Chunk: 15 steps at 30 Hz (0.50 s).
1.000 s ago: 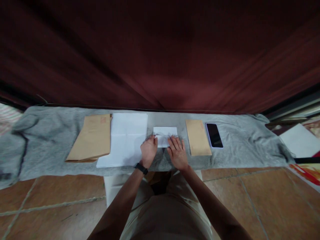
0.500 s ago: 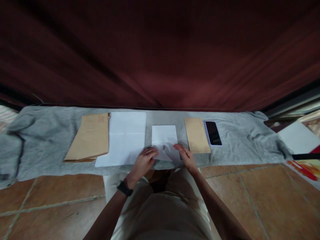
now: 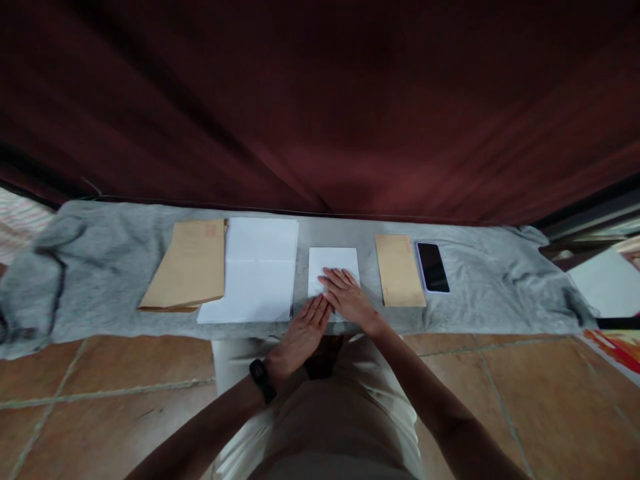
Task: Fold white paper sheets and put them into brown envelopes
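White paper (image 3: pixel 333 259) lies beneath our straight-fingered left grip (image 3: pixel 307 327) and spread right grip (image 3: pixel 349 299), seemingly for smoothing, next needing even pressure.

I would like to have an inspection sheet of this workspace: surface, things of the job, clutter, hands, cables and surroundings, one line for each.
Surface: long grey fabric cover, wrinkled towards both ends.
Job's things: small white paper rectangle under the hands; brown paper envelope stack at left, overlapping large white paper sheets; single brown paper envelope at right.
Clutter: black-screened smartphone with pale purple edge, right of the single envelope.
Hands: right hand flat on the small paper; left hand at its near edge, fingertips by the right hand.
Cables: nothing certain; thin strand at far left, kind unclear.
Surroundings: dark red hanging fabric beyond; orange-brown tiled floor.
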### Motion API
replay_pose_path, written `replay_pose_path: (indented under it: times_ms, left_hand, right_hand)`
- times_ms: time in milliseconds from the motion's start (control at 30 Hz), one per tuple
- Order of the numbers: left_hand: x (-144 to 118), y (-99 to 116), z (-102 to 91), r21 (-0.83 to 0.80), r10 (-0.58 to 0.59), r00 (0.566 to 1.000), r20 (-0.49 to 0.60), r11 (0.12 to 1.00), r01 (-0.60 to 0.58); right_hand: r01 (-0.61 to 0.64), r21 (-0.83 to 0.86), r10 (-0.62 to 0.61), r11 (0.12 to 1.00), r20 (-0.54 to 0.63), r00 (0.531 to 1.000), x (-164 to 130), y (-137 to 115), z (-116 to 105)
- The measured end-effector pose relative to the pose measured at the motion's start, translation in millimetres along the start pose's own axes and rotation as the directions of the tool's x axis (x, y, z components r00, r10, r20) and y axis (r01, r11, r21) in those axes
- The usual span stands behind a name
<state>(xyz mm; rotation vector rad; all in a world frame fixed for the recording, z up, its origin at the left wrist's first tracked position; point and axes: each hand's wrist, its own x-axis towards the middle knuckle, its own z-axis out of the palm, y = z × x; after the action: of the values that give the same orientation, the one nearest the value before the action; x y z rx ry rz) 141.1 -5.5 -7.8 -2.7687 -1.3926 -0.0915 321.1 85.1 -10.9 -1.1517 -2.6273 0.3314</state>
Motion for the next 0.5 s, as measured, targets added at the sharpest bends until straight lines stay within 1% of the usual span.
replay_pose_path:
  times_ms: [67, 200, 367, 500]
  left_hand:
    - [2.1, 6.2, -0.2, 0.021, 0.006, 1.000, 0.015, 1.000, -0.007]
    - [7.7, 11.8, -7.7, 0.011, -0.008, 0.999, 0.046, 1.000, 0.008]
    - [13.9, 12.7, -14.8, -0.078, -0.027, 0.996, 0.081, 0.996, 0.034]
    - [15.8, 11.4, -18.3, -0.065, -0.008, 0.994, 0.105, 0.998, 0.015]
  right_hand:
    - [-0.005, -0.028, 0.005, 1.000, 0.014, 1.000, 9.3, 4.1, 2.0]
    - [-0.064, -0.048, 0.064, 0.997, 0.001, 0.998, 28.2, 15.9, 7.9]
    - [-0.106, -0.004, 0.105, 0.994, -0.046, 0.993, 50.8, 32.7, 14.6]
    - [-0.152, 0.008, 0.153, 0.988, -0.070, 0.986, 65.4, 42.5, 13.8]
